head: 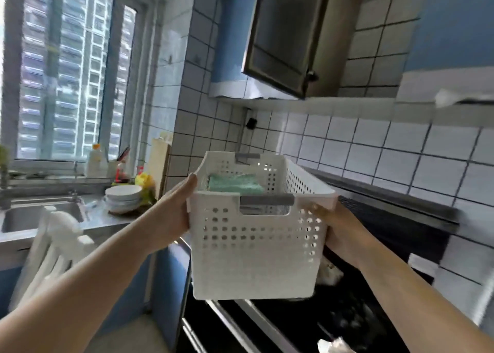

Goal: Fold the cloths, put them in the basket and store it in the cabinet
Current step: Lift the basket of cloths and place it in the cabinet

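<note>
The cabinet (283, 31) hangs up above both hands with its door swung open, so storing looks like the step in hand. The basket (256, 235) is held in the air between the hands, pretty much level, probably so nothing slides out. The left hand (173, 213) clamps its left wall, thumb over the rim, and the right hand (339, 235) grips the right wall from lower down. Green cloths (235, 184) sit folded inside, just past the left thumb.

A white perforated basket (256, 235) with grey handles, held aloft below the open cabinet (288, 31), holds folded green cloths (235, 184).
</note>
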Action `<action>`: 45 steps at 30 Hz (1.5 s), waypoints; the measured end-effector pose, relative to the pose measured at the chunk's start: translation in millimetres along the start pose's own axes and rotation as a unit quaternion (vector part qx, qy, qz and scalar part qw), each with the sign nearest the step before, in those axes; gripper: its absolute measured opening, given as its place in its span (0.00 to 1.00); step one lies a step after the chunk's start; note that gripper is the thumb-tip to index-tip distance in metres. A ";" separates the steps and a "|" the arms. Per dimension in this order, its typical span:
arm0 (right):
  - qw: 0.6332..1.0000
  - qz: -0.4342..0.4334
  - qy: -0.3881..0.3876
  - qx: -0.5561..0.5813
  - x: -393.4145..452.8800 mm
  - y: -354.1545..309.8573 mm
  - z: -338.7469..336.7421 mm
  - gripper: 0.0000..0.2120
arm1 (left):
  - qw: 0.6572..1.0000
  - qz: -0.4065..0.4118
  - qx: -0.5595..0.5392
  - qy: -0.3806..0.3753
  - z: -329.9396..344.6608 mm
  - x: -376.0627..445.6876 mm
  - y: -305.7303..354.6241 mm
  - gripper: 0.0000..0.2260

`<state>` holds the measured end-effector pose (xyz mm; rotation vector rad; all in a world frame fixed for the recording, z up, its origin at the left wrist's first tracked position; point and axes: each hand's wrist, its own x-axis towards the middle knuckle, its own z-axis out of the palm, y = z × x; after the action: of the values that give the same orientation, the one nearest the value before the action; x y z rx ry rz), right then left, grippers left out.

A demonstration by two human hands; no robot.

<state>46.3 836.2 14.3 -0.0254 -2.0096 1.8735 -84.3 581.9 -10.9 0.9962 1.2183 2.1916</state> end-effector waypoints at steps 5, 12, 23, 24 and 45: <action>0.995 -0.045 0.079 -0.032 8.8 -29.8 -42.0 0.23 | 0.993 0.054 0.096 -0.033 35.7 62.3 -0.6 0.40; 0.980 -0.113 0.141 -0.081 53.7 -74.0 -90.1 0.27 | 0.981 0.117 0.138 -0.069 75.9 165.3 18.2 0.24; 0.930 -0.260 0.184 -0.183 167.4 -206.8 -126.6 0.28 | 0.946 0.252 0.124 -0.164 100.5 336.8 110.4 0.26; 0.924 -0.273 0.186 -0.192 177.2 -219.9 -127.1 0.27 | 0.940 0.266 0.122 -0.176 102.4 351.2 120.3 0.27; 0.869 -0.372 0.113 -0.305 312.1 -350.4 -177.9 0.25 | 0.899 0.362 0.149 -0.195 123.7 519.6 209.8 0.24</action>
<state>-102.5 1055.0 440.7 0.3001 -1.9582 0.6983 -330.8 886.5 408.4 2.1863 1.1120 2.1411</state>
